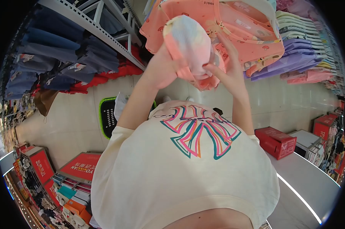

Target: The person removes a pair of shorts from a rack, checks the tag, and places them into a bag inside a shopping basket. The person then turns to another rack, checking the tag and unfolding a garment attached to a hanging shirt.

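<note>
Up in front of my chest is a bundled garment (189, 44), pastel tie-dyed in white, blue and yellow with coral-pink edging. My left hand (163, 68) wraps around its left side, most of the fingers hidden behind the cloth. On the other side, my right hand (229, 65) has its thumb on the coral part, with the fingers raised behind and beside it. Just beyond both hands hang coral-pink children's clothes (252, 42) with a printed animal and mushroom pattern.
Denim clothes (65, 57) hang on a rack at left under a white metal frame (77, 17). Purple and pale clothes (302, 49) hang at right. A green-rimmed black basket (108, 114) stands on the tiled floor. Red boxes (276, 143) stand behind me.
</note>
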Motion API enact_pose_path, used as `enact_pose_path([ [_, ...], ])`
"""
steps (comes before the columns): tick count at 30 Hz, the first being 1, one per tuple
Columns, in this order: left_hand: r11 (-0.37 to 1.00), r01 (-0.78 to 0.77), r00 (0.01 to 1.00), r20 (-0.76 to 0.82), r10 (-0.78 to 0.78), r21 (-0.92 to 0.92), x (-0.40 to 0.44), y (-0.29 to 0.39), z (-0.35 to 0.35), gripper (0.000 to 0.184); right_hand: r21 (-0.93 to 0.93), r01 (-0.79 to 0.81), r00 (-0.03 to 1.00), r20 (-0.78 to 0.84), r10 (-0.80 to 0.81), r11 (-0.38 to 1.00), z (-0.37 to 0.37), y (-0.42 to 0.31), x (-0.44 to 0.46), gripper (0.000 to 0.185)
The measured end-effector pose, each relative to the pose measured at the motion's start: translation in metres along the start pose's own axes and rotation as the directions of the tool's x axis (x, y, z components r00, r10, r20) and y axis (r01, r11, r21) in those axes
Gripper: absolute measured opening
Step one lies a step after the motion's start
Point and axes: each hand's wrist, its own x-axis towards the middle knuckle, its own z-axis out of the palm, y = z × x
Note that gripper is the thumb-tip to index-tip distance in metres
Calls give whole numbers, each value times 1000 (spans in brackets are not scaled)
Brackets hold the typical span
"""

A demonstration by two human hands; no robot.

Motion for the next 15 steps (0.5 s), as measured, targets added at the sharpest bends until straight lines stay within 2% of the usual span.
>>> enact_pose_path([
  [1,991,-26,998,62,17,131,-1,2,8,53,42,8,1000,7,-8,999,5,-4,5,60],
  [2,964,-58,992,125,26,258,-2,3,13,56,195,-22,999,27,17,981,10,-6,8,60],
  [4,960,-22,998,55,7,280,-3,1,12,58,480,-87,995,81,55,873,17,-9,15,59],
  [5,957,-4,1000,19,-1,290,-3,0,12,58,388,-287,944,271,189,876,11,-8,16,56],
  [6,943,64,998,-19,-61,325,-4,4,11,55,259,-464,838,438,325,847,0,-4,16,54],
  [7,924,135,991,-60,-122,358,-6,10,9,53,99,-606,685,569,454,789,-5,-2,16,51],
  [8,899,208,978,-103,-182,386,-9,14,7,50,156,-588,734,516,442,794,-3,-1,15,48],
  [9,856,91,995,-90,-52,509,-8,13,-3,47,211,-565,778,458,430,798,1,1,12,45],
  [11,682,-132,980,-11,201,719,-2,5,-29,43,280,-537,826,367,428,796,2,9,8,39],
  [12,570,-162,957,-12,289,805,-1,10,-30,43,298,-534,834,338,436,791,-2,16,5,37],
  [13,647,-118,953,-98,287,753,0,15,-28,43,317,-531,841,307,444,786,-4,20,4,35],
  [15,785,-40,931,-263,255,618,0,21,-26,44,567,-467,878,207,432,679,-5,21,1,33],
])
